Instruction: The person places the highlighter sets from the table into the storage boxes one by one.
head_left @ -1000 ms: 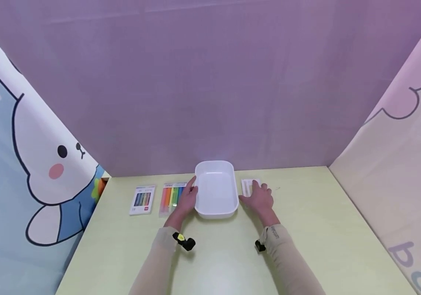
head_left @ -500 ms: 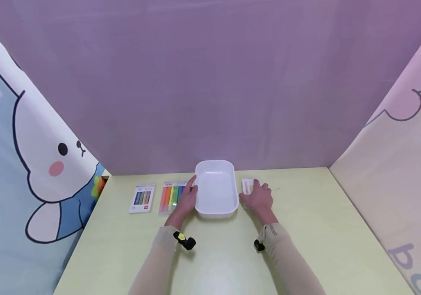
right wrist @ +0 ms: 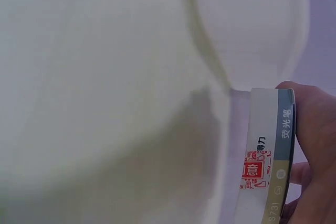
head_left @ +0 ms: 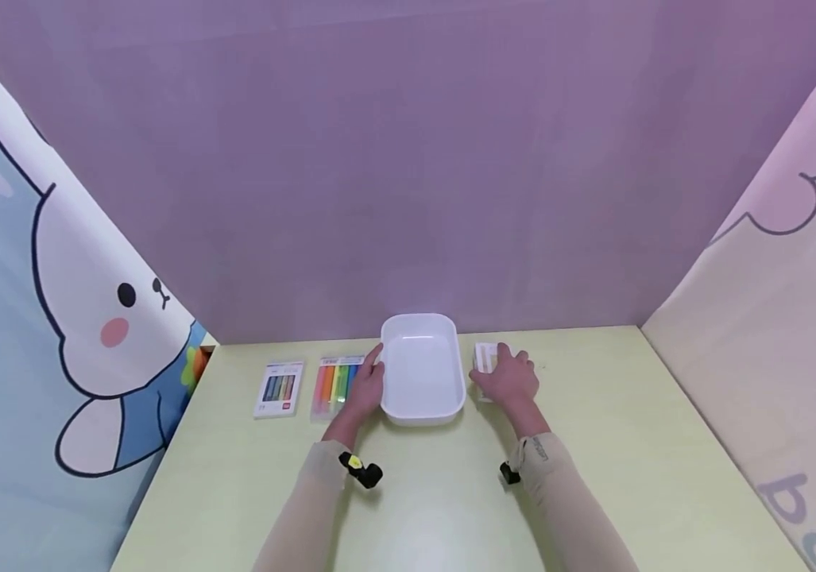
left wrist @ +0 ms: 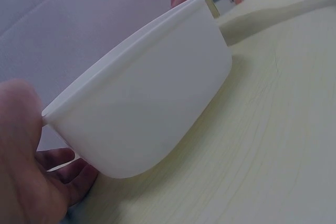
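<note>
A white tray (head_left: 422, 377) is standing by the middle of the back edge of the tabletop (head_left: 436, 508), its far end reaching across that edge in the head view. The left hand (head_left: 365, 389) is holding the tray at its left side: in the left wrist view the thumb is lying at the rim while the other fingers are curling in below, by the outer wall. The right hand (head_left: 512, 380) is pinching a small white box (head_left: 485, 357) just beside the tray, on the side of the tabletop's back right corner; its fingers are covering much of the box in the head view, and I cannot tell whether the box is touching the tabletop. In the right wrist view the box is showing a narrow side with a blue-grey band, an olive band, printed characters and a red stamp-like mark. Toward the back left corner, a clear pack (head_left: 332, 385) of coloured sticks, running from pink through orange, yellow and green to blue, is lying partly hidden behind the left hand. Nearer that corner, well apart from the tray, a flat white pack (head_left: 279, 389) printed with a row of darker sticks is lying face up. Behind the back edge, a purple cloth (head_left: 415, 159) is hanging.
</note>
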Available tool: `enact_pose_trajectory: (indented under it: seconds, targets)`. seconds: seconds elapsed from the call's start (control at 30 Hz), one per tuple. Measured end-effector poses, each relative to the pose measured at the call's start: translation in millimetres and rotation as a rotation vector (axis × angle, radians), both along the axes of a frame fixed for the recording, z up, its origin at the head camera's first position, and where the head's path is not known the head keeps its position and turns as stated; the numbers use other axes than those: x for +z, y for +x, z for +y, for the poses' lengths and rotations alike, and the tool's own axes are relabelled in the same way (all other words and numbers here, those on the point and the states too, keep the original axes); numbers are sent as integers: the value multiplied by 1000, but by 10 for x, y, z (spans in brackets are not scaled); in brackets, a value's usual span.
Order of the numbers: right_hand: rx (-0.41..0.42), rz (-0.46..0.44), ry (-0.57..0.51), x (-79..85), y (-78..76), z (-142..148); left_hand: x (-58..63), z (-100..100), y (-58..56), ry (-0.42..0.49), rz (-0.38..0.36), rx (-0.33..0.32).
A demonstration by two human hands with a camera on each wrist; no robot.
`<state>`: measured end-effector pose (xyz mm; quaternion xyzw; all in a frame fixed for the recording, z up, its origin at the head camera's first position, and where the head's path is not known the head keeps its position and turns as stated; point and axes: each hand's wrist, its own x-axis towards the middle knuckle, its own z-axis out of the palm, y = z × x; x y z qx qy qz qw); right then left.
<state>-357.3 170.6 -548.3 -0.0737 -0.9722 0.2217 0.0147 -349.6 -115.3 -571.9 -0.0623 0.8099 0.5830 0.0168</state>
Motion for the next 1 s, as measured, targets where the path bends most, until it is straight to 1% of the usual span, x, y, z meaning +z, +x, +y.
enact_pose_trajectory:
  seconds: [0.07, 0.17, 0.33, 0.4, 0.53, 0.8, 0.9, 1.0]
  targets:
    - [7, -8, 12, 51, 56, 12, -25, -5, 36, -13, -12, -1]
    - [19, 0, 27, 181, 119, 14, -15, -5, 67, 1, -13, -7]
    - [20, 46, 45, 450, 133, -48, 32, -11, 26, 9, 29, -4]
    - [16, 61, 49, 551, 139, -85, 46, -4, 14, 9, 30, -1]
    - [19, 74, 67, 723, 169, -173, 56, 21, 22, 27, 10, 2]
    - [30, 90, 121, 949, 242, -427, 24, 16, 16, 44, 23, 4]
    - [24, 90, 133, 1004, 265, -537, 21, 7, 21, 50, 26, 1]
    - [29, 81, 132, 1042, 276, -635, 17, 1, 25, 33, 31, -8]
